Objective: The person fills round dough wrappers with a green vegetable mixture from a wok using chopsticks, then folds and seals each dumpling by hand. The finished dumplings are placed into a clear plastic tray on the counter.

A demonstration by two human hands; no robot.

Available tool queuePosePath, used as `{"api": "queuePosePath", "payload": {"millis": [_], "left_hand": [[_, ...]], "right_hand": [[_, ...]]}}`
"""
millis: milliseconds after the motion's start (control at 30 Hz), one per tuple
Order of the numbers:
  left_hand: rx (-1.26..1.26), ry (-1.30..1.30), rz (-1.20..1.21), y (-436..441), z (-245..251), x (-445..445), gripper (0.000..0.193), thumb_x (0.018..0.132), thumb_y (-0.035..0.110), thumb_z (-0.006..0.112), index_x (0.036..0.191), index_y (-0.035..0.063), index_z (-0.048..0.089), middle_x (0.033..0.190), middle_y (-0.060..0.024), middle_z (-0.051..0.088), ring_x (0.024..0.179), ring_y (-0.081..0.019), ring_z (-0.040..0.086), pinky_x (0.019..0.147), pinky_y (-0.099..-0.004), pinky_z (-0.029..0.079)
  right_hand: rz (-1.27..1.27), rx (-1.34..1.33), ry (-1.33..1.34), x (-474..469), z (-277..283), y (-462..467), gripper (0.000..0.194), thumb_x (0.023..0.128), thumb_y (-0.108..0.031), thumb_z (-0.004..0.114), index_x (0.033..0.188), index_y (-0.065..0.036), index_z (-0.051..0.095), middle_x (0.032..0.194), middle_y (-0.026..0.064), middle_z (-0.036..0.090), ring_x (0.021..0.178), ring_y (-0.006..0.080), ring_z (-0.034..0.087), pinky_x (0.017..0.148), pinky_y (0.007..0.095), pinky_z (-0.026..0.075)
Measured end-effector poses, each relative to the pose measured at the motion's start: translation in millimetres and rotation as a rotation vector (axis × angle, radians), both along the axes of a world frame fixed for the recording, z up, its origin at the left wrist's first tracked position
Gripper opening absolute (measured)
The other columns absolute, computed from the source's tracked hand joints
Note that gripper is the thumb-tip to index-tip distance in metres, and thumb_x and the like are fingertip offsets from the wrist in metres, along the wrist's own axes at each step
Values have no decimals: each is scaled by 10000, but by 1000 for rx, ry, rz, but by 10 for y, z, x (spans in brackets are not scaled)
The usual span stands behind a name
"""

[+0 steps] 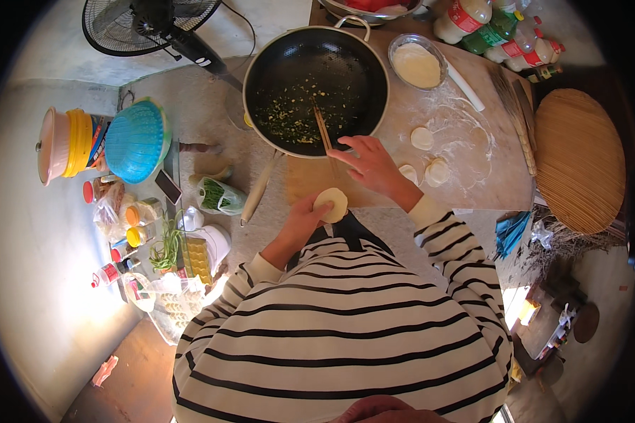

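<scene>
My left hand (299,219) holds a round, flat dough wrapper (334,205), thumb on top, just in front of my body. My right hand (373,168) is at the near rim of a large black wok (296,58), its fingers spread. Its fingertips are at the near end of a pair of wooden chopsticks (321,124); whether they touch is hard to tell. The chopsticks lean on the wok's rim, tips in a chopped green and yellow filling (291,119). Right of my hand, several dough rounds (422,138) lie on the floured board (471,174).
A bowl of flour (417,64) and a white rolling pin (464,84) lie beyond the dough. The wok's long handle (259,187) points toward me on the left. Bottles (495,34) stand far right, near a round woven lid (580,161). A fan (153,24) stands far left.
</scene>
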State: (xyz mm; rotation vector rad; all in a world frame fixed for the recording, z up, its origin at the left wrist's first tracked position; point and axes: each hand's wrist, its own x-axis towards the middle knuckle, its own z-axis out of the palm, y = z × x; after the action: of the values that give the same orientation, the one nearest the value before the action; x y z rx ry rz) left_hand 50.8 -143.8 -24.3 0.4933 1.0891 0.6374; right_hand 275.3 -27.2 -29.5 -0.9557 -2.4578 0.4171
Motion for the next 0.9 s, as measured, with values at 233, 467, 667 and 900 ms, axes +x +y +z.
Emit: {"api": "queuePosePath", "payload": {"millis": [233, 467, 667, 900], "left_hand": [[30, 111, 218, 270, 153, -733, 360, 1065, 251, 582, 1306, -11, 638, 1165, -52, 710, 1048, -127, 674, 932, -267, 523], [202, 163, 271, 602, 39, -1321, 317, 1068, 204, 559, 1287, -5, 651, 1094, -4, 705, 984, -84, 632, 871, -254, 507], [125, 99, 266, 697, -42, -1640, 304, 1053, 165, 576, 1297, -8, 633, 1154, -30, 689, 1028, -119, 647, 905, -288, 534], [-5, -152, 351, 807, -47, -1706, 348, 1054, 169, 576, 1340, -29, 584, 1219, -86, 675, 1118, -195, 666, 984, -340, 552]], "right_hand": [[-18, -117, 154, -403, -304, 211, 352, 854, -88, 749, 1199, -130, 689, 1139, 89, 618, 935, 296, 650, 746, 374, 543], [-301, -260, 297, -831, 122, 971, 124, 992, -181, 665, 1031, -73, 714, 848, 109, 640, 717, 280, 682, 647, 356, 535], [-417, -525, 387, -868, 95, 1287, 209, 1031, -162, 639, 1100, 15, 726, 943, 74, 732, 810, 112, 702, 701, 233, 560], [-282, -795, 679, -794, -533, 1208, 269, 1042, -216, 623, 1114, 31, 700, 907, 54, 729, 804, 108, 691, 757, 250, 562]]}}
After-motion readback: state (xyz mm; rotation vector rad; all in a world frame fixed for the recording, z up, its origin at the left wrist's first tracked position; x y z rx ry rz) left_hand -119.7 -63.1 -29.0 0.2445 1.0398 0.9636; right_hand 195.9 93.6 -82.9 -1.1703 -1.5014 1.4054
